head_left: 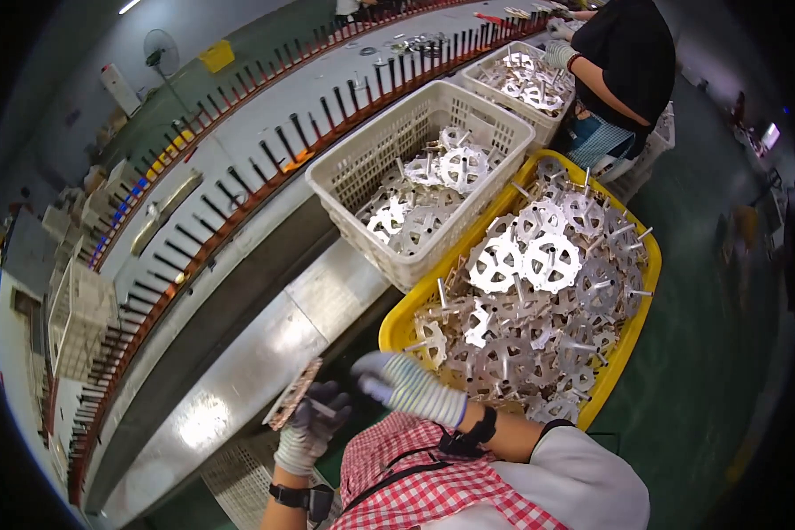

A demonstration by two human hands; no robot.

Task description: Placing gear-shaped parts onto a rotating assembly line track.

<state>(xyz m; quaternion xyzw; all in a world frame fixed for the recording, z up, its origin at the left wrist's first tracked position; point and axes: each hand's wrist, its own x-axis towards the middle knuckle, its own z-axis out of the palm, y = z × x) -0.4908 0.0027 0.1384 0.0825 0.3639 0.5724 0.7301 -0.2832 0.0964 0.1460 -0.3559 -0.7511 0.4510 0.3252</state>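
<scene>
My left hand, in a grey-and-white work glove, is closed on a flat metal part seen nearly edge-on, with a short pin sticking out of it. It resembles the spoked metal discs nearby, though its face is turned away. Just right of it, my right hand, gloved in striped knit, reaches leftward with its fingers apart and nothing visible in them. A yellow tub heaped with silvery spoked discs, many with upright pins, stands beside my right forearm.
Beyond the tub, a white crate holds more discs. Another crate stands near a person in black with gloved hands. A metal ledge runs along a curved conveyor edged with black upright pegs. Part of a crate shows below my left hand.
</scene>
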